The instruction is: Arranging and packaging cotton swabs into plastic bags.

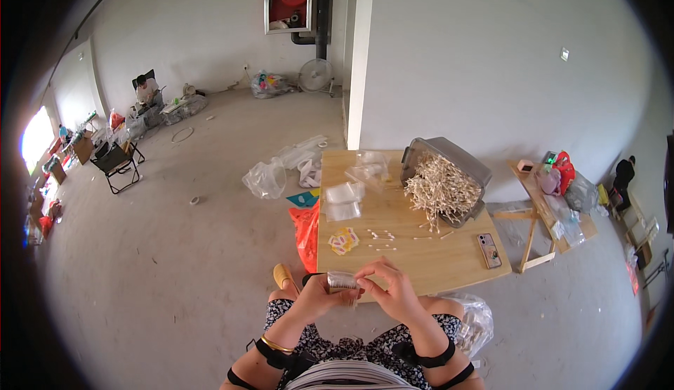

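Note:
Close to my body, at the table's near edge, my left hand (pixel 321 300) grips a small clear plastic bag (pixel 341 278) with a row of cotton swabs inside. My right hand (pixel 393 290) comes from the other side, thumb and fingers pinching the bag's right edge. Beyond my hands, several loose cotton swabs (pixel 381 235) lie on the wooden table. A pile of yellow-and-white printed cards (pixel 343 241) is left of them. Farther off, a grey plastic bin (pixel 460 153) rests on its side, with a heap of cotton swabs (pixel 446 188) spilling out of its mouth.
Clear bags (pixel 344 193) are stacked at the table's (pixel 421 270) left side; a phone (pixel 489 250) lies at its right edge. An orange-red bag (pixel 305 232) hangs by the left edge. A second wooden table (pixel 544 197) stands right. A folding chair (pixel 116 162) and seated person (pixel 146 91) are far left.

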`<act>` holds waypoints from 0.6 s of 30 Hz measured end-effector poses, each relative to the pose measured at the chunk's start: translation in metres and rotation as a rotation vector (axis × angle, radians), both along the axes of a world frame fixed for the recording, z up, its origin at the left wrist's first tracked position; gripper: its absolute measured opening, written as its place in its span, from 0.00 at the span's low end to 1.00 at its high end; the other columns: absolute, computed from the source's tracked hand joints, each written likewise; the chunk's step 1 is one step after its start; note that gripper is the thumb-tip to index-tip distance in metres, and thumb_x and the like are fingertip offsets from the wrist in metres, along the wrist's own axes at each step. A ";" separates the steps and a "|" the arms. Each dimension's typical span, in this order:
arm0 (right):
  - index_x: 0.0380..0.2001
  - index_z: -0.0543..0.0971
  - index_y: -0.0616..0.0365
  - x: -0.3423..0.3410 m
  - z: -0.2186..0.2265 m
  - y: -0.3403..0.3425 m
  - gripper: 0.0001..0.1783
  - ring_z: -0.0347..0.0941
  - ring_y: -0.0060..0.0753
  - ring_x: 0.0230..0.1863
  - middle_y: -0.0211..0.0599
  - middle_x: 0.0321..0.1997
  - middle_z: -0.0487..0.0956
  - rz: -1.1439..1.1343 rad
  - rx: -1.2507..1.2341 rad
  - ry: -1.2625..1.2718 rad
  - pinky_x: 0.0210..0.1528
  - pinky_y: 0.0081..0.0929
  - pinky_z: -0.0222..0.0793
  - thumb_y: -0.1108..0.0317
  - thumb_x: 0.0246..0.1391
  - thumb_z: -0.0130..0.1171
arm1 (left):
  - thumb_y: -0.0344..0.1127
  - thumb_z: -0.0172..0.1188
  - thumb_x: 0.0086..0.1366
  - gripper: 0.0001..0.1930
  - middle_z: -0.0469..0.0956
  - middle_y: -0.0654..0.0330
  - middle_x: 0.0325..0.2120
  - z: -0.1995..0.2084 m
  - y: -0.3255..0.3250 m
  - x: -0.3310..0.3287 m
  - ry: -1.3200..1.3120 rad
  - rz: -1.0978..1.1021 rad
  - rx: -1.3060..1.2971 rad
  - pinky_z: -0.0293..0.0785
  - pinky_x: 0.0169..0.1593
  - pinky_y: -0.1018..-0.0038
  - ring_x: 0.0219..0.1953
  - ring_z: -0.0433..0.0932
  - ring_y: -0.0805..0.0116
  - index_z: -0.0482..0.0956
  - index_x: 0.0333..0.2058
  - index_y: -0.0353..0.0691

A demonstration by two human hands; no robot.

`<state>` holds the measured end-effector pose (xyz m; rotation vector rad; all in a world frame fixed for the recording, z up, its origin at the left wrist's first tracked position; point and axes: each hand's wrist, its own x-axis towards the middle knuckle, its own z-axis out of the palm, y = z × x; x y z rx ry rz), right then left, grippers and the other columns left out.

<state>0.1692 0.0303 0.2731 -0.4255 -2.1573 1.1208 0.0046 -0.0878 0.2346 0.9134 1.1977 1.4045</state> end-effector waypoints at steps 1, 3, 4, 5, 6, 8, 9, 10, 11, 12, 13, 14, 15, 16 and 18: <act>0.37 0.81 0.58 0.001 -0.002 0.002 0.05 0.78 0.42 0.42 0.38 0.38 0.80 0.048 0.034 0.032 0.44 0.33 0.72 0.76 0.57 0.62 | 0.31 0.69 0.64 0.14 0.85 0.63 0.39 0.001 0.000 0.000 -0.009 -0.006 0.000 0.78 0.48 0.79 0.42 0.82 0.77 0.81 0.47 0.33; 0.37 0.81 0.57 0.003 -0.004 0.006 0.05 0.78 0.42 0.43 0.38 0.39 0.80 0.093 0.067 0.065 0.45 0.34 0.73 0.76 0.57 0.62 | 0.31 0.69 0.64 0.14 0.85 0.63 0.38 0.004 0.000 0.000 -0.017 -0.013 -0.002 0.78 0.48 0.79 0.41 0.82 0.77 0.82 0.46 0.33; 0.37 0.81 0.57 0.004 -0.003 0.008 0.05 0.78 0.43 0.45 0.38 0.40 0.79 0.120 0.114 0.040 0.47 0.34 0.73 0.76 0.57 0.62 | 0.31 0.69 0.64 0.14 0.85 0.63 0.38 0.006 0.000 -0.001 0.024 -0.029 0.006 0.78 0.47 0.79 0.41 0.82 0.77 0.82 0.46 0.33; 0.37 0.80 0.56 0.004 -0.003 0.009 0.06 0.78 0.43 0.46 0.38 0.41 0.79 0.148 0.160 0.015 0.48 0.35 0.72 0.77 0.57 0.61 | 0.31 0.69 0.64 0.14 0.85 0.63 0.37 0.007 0.001 -0.001 0.065 -0.045 0.014 0.78 0.47 0.78 0.41 0.82 0.77 0.81 0.47 0.33; 0.37 0.80 0.56 0.005 -0.002 0.009 0.06 0.78 0.43 0.46 0.38 0.41 0.79 0.146 0.158 0.016 0.48 0.35 0.72 0.77 0.57 0.61 | 0.31 0.69 0.64 0.14 0.85 0.63 0.37 0.006 0.001 -0.001 0.066 -0.047 0.012 0.78 0.47 0.78 0.41 0.82 0.77 0.81 0.47 0.33; 0.37 0.80 0.56 0.007 0.000 0.010 0.05 0.77 0.43 0.47 0.39 0.41 0.79 0.169 0.122 -0.015 0.49 0.35 0.72 0.77 0.57 0.61 | 0.31 0.69 0.64 0.14 0.86 0.62 0.37 0.005 0.001 0.001 0.096 -0.052 0.031 0.78 0.46 0.78 0.41 0.83 0.77 0.81 0.46 0.32; 0.37 0.80 0.56 0.008 0.002 0.011 0.05 0.77 0.43 0.47 0.39 0.41 0.79 0.166 0.121 -0.014 0.49 0.35 0.72 0.77 0.57 0.61 | 0.31 0.69 0.64 0.14 0.86 0.62 0.37 0.007 0.002 0.002 0.097 -0.056 0.030 0.78 0.46 0.78 0.41 0.83 0.77 0.81 0.46 0.32; 0.37 0.80 0.57 0.009 0.006 0.011 0.05 0.77 0.43 0.47 0.39 0.42 0.79 0.134 0.068 -0.002 0.49 0.35 0.72 0.76 0.58 0.61 | 0.31 0.69 0.64 0.13 0.86 0.62 0.38 0.011 0.002 0.004 0.087 -0.044 0.027 0.77 0.46 0.78 0.41 0.83 0.77 0.82 0.46 0.32; 0.37 0.80 0.57 0.010 0.008 0.011 0.05 0.77 0.42 0.47 0.39 0.42 0.79 0.103 0.016 0.010 0.49 0.35 0.71 0.76 0.58 0.61 | 0.31 0.69 0.64 0.13 0.86 0.62 0.38 0.014 0.002 0.006 0.078 -0.031 0.024 0.77 0.46 0.78 0.41 0.83 0.76 0.82 0.45 0.32; 0.37 0.80 0.57 0.011 0.008 0.010 0.05 0.77 0.42 0.47 0.39 0.42 0.79 0.101 0.016 0.012 0.49 0.35 0.71 0.76 0.58 0.61 | 0.31 0.69 0.64 0.13 0.86 0.62 0.38 0.014 0.003 0.007 0.080 -0.033 0.023 0.77 0.46 0.78 0.41 0.83 0.76 0.82 0.45 0.32; 0.38 0.80 0.58 0.011 0.007 0.010 0.05 0.77 0.42 0.47 0.39 0.43 0.80 0.088 0.004 0.004 0.50 0.35 0.72 0.76 0.58 0.61 | 0.30 0.69 0.64 0.13 0.86 0.62 0.38 0.015 0.004 0.007 0.077 -0.029 0.024 0.77 0.46 0.78 0.41 0.83 0.77 0.82 0.45 0.32; 0.38 0.80 0.59 0.011 0.007 0.010 0.06 0.77 0.42 0.48 0.39 0.44 0.80 0.076 -0.006 -0.004 0.50 0.35 0.72 0.76 0.58 0.61 | 0.30 0.69 0.64 0.13 0.86 0.61 0.39 0.015 0.005 0.007 0.075 -0.024 0.027 0.77 0.46 0.78 0.41 0.83 0.77 0.82 0.45 0.32; 0.38 0.80 0.59 0.010 0.009 0.009 0.06 0.77 0.42 0.48 0.39 0.44 0.80 0.076 -0.006 -0.003 0.50 0.35 0.72 0.76 0.58 0.61 | 0.30 0.69 0.64 0.13 0.86 0.61 0.39 0.012 0.005 0.006 0.077 -0.024 0.027 0.77 0.46 0.78 0.41 0.83 0.77 0.82 0.45 0.32; 0.39 0.80 0.59 0.010 0.011 0.008 0.06 0.77 0.43 0.48 0.38 0.45 0.80 0.091 0.034 0.019 0.51 0.34 0.72 0.76 0.57 0.62 | 0.29 0.69 0.64 0.13 0.86 0.62 0.39 0.007 0.006 0.004 0.094 -0.026 0.031 0.77 0.45 0.78 0.40 0.82 0.77 0.82 0.46 0.32; 0.40 0.81 0.59 0.010 0.010 0.007 0.07 0.77 0.43 0.49 0.38 0.46 0.80 0.101 0.071 0.041 0.52 0.34 0.72 0.76 0.57 0.62 | 0.29 0.69 0.64 0.13 0.85 0.62 0.38 0.004 0.006 0.003 0.112 -0.032 0.033 0.78 0.45 0.79 0.40 0.82 0.77 0.82 0.46 0.32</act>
